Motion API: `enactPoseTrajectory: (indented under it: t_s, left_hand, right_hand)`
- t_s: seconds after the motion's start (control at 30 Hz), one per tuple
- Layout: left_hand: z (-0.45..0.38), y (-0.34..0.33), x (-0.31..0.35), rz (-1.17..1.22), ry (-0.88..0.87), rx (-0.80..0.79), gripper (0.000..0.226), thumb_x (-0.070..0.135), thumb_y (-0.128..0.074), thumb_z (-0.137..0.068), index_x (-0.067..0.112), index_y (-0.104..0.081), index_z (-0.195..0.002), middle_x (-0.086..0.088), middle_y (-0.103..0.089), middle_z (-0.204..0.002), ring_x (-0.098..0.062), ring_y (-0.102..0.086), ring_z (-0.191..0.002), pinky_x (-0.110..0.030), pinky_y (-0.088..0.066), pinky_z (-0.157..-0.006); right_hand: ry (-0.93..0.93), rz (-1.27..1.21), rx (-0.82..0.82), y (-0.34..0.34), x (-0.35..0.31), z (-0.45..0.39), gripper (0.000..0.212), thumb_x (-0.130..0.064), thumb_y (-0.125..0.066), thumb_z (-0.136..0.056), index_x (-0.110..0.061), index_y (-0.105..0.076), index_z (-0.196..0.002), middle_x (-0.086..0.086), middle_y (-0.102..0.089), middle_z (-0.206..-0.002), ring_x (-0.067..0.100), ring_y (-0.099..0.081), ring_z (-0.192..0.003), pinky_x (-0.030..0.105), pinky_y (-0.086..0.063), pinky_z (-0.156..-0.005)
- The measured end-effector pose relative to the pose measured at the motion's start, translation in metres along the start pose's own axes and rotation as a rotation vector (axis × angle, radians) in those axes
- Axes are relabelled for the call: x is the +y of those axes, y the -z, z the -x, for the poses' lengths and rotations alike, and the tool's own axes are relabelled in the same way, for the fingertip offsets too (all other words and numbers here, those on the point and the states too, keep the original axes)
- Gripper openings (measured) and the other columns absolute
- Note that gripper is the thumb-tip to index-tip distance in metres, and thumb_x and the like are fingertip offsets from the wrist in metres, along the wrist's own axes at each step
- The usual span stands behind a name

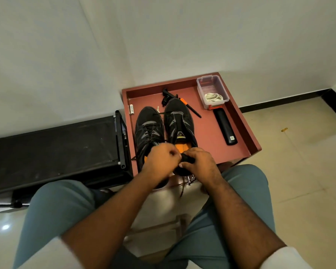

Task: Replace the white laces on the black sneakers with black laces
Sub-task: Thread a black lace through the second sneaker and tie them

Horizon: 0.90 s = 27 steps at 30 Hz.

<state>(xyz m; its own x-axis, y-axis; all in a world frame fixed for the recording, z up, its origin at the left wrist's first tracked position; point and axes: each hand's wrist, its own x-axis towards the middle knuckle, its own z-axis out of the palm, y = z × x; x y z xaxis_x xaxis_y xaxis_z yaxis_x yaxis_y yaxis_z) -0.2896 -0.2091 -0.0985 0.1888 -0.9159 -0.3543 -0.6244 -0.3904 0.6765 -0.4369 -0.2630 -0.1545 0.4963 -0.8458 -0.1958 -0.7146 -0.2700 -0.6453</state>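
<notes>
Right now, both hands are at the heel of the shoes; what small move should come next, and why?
Probably pull the black lace free: both the left hand and right hand pinch it, and the right sneaker shows no lace.

A red tray table (239, 121) is carrying two black sneakers (163, 125) at left, a clear box (211, 90) far right, and a black brush (225, 127) lying nearer.

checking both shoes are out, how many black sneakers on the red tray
2: left sneaker and right sneaker lie side by side on the tray, heels partly hidden by the hands.
</notes>
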Motion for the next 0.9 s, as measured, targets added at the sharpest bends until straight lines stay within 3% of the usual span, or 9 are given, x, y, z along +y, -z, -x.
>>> enactPoseTrajectory:
  t_s: [0.07,0.13,0.27,0.33,0.43,0.63,0.7,0.8,0.9]
  left_hand:
    - [-0.028,0.006,0.001,0.038,0.109,0.118,0.013,0.023,-0.060,-0.092,0.014,-0.067,-0.086,-0.004,-0.070,-0.071,-0.016,-0.064,-0.045,-0.026,-0.052,-0.050]
    - [-0.048,0.005,0.002,-0.042,0.179,0.083,0.021,0.030,-0.065,-0.090,0.010,-0.063,-0.083,-0.006,-0.068,-0.067,-0.019,-0.066,-0.046,-0.026,-0.051,-0.048]
    - [-0.065,-0.003,-0.002,-0.307,0.214,0.072,0.010,0.018,-0.063,-0.090,0.011,-0.060,-0.097,-0.012,-0.068,-0.097,-0.032,-0.068,-0.085,-0.043,-0.058,-0.077]
    - [-0.066,-0.006,-0.004,-0.361,0.193,0.063,0.012,0.013,-0.059,-0.091,0.009,-0.061,-0.102,-0.013,-0.066,-0.100,-0.034,-0.064,-0.092,-0.045,-0.057,-0.080]
    - [-0.056,-0.003,-0.002,-0.337,0.148,0.003,0.008,0.011,-0.057,-0.090,0.005,-0.061,-0.090,-0.017,-0.067,-0.094,-0.034,-0.065,-0.085,-0.040,-0.056,-0.073]
    - [0.009,-0.021,0.007,-0.263,0.131,-0.623,0.016,0.014,-0.066,-0.088,-0.001,-0.072,-0.089,-0.019,-0.069,-0.079,-0.022,-0.060,-0.056,-0.029,-0.050,-0.055]
    - [0.001,-0.016,0.006,-0.298,0.139,-0.440,0.015,0.020,-0.063,-0.092,0.006,-0.067,-0.087,-0.009,-0.067,-0.076,-0.017,-0.061,-0.058,-0.026,-0.052,-0.054]
    - [-0.027,0.000,0.001,-0.093,0.192,-0.074,0.019,0.027,-0.058,-0.096,0.010,-0.064,-0.089,-0.009,-0.069,-0.071,-0.022,-0.069,-0.055,-0.033,-0.060,-0.056]
    - [-0.049,0.005,0.003,-0.003,0.235,0.025,0.026,0.031,-0.061,-0.095,0.005,-0.060,-0.089,-0.013,-0.069,-0.061,-0.024,-0.068,-0.047,-0.030,-0.057,-0.046]
  right_hand:
    - [0.007,-0.001,-0.017,0.001,0.000,-0.001,0.039,-0.029,-0.079,-0.077,-0.016,-0.070,-0.113,-0.004,-0.061,-0.107,0.011,-0.056,-0.098,0.020,-0.043,-0.083]
    - [0.022,-0.024,-0.051,0.002,0.001,0.000,0.049,-0.028,-0.081,-0.074,-0.016,-0.067,-0.120,-0.003,-0.059,-0.111,0.010,-0.054,-0.101,0.015,-0.039,-0.082]
    - [0.077,-0.059,-0.003,-0.001,0.008,0.001,0.046,-0.010,-0.077,-0.078,-0.013,-0.066,-0.123,-0.001,-0.062,-0.116,0.010,-0.056,-0.106,0.005,-0.036,-0.088]
    - [0.103,-0.038,0.045,-0.002,0.010,0.001,0.037,-0.006,-0.070,-0.083,-0.012,-0.069,-0.119,0.000,-0.064,-0.114,0.010,-0.057,-0.106,0.012,-0.042,-0.092]
    - [0.106,-0.026,0.070,-0.002,0.011,-0.001,0.032,-0.005,-0.067,-0.084,-0.012,-0.071,-0.116,-0.001,-0.065,-0.112,0.013,-0.058,-0.105,0.025,-0.047,-0.094]
    - [0.084,-0.066,0.110,-0.001,0.013,-0.003,0.027,-0.004,-0.067,-0.085,-0.014,-0.073,-0.109,-0.006,-0.064,-0.107,0.010,-0.058,-0.102,0.022,-0.047,-0.092]
    - [0.079,-0.085,0.113,0.000,0.012,-0.003,0.028,-0.002,-0.067,-0.084,-0.013,-0.073,-0.109,-0.006,-0.064,-0.107,0.008,-0.057,-0.100,0.015,-0.045,-0.090]
    - [0.086,-0.093,0.103,0.001,0.013,-0.003,0.029,-0.001,-0.068,-0.082,-0.013,-0.072,-0.108,-0.005,-0.064,-0.106,0.010,-0.058,-0.100,0.020,-0.048,-0.090]
    - [0.097,-0.104,0.087,0.002,0.013,-0.003,0.029,-0.001,-0.069,-0.082,-0.012,-0.073,-0.108,-0.003,-0.065,-0.106,0.011,-0.059,-0.100,0.022,-0.049,-0.091]
